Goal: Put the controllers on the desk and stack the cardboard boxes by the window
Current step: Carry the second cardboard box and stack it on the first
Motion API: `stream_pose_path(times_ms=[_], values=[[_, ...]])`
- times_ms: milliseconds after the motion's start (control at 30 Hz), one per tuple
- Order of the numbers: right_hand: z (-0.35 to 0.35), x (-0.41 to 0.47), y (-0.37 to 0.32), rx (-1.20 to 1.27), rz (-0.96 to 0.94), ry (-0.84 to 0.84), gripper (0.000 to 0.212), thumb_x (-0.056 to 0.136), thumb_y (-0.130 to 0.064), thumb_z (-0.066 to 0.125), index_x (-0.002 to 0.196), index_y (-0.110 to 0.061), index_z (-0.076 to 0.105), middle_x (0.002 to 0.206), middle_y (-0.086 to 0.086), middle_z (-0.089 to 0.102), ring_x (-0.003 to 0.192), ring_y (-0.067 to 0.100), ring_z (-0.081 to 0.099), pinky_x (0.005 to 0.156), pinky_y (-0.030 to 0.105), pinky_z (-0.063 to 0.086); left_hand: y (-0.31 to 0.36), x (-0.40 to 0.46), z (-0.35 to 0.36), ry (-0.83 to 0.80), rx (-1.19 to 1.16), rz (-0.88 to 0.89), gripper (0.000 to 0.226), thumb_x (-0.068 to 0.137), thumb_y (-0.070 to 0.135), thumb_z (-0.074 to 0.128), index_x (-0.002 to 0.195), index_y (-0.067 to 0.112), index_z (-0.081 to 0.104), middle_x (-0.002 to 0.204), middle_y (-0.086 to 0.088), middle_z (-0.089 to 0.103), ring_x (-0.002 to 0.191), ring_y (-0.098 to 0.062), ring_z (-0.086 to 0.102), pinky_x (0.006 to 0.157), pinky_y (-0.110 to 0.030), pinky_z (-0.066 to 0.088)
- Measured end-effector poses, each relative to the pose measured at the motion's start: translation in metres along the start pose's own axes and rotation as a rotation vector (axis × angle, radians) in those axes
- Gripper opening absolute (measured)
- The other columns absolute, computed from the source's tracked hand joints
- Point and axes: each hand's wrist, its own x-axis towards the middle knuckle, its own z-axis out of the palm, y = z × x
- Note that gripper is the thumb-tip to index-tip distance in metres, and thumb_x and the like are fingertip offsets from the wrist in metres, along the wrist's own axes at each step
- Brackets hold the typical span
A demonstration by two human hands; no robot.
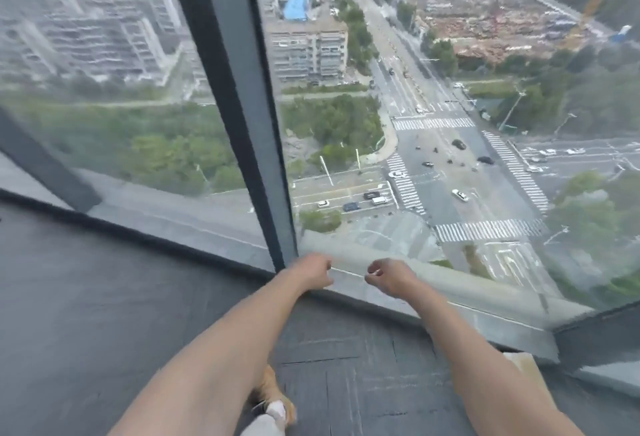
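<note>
Both my arms reach forward over the dark grey carpet toward the base of the floor-to-ceiling window. My left hand is by the foot of the dark window post, fingers curled in, holding nothing. My right hand hovers just to its right in front of the glass, fingers loosely bent and apart, also empty. A pale corner of what looks like cardboard shows beside my right forearm at the window's lower frame. No controllers and no desk are in view.
A dark vertical window post splits the glass, with the city street far below outside. The window's bottom frame runs diagonally across the floor. My orange shoe is on the carpet under my left arm.
</note>
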Motion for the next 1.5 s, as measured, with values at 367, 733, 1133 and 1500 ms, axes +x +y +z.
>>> stream_pose_path(times_ms=[367, 733, 1133, 1500], values=[[0.165, -0.008, -0.373, -0.488, -0.544, -0.2, 0.03, 0.095, -0.03, 0.055, 0.114, -0.011, 0.068, 0.12, 0.008, 0.069, 0.115, 0.028, 0.062, 0.094, 0.034, 0.051, -0.336, -0.213, -0.023, 0.25, -0.41, -0.503, 0.039, 0.092, 0.029, 0.058, 0.127, 0.012, 0.061, 0.132, -0.01, 0.059, 0.122, -0.028, 0.055, 0.096, -0.033, 0.048], [0.461, -0.127, -0.745, -0.706, -0.94, -0.478, 0.032, 0.095, -0.031, 0.062, 0.121, -0.014, 0.069, 0.123, 0.009, 0.07, 0.115, 0.026, 0.065, 0.095, 0.031, 0.049, -0.681, -0.519, 0.058, 0.368, -0.715, -1.056, 0.041, 0.088, 0.038, 0.06, 0.125, 0.019, 0.059, 0.127, -0.007, 0.06, 0.112, -0.028, 0.061, 0.089, -0.033, 0.049], [0.634, -0.158, -0.992, -0.822, -1.13, -0.584, 0.033, 0.096, -0.031, 0.063, 0.122, -0.013, 0.069, 0.12, 0.008, 0.073, 0.112, 0.026, 0.067, 0.099, 0.037, 0.053, -0.921, -0.646, 0.074, 0.484, -0.868, -1.25, 0.04, 0.088, 0.039, 0.061, 0.122, 0.018, 0.058, 0.124, -0.005, 0.061, 0.102, -0.023, 0.058, 0.083, -0.033, 0.047], [0.766, -0.119, -1.241, -0.912, -1.238, -0.7, 0.03, 0.096, -0.032, 0.06, 0.12, -0.016, 0.07, 0.118, 0.006, 0.073, 0.11, 0.023, 0.067, 0.098, 0.041, 0.055, -1.13, -0.695, 0.026, 0.531, -0.999, -1.447, 0.046, 0.09, 0.041, 0.062, 0.131, 0.02, 0.055, 0.132, -0.003, 0.059, 0.115, -0.023, 0.058, 0.096, -0.038, 0.05]])
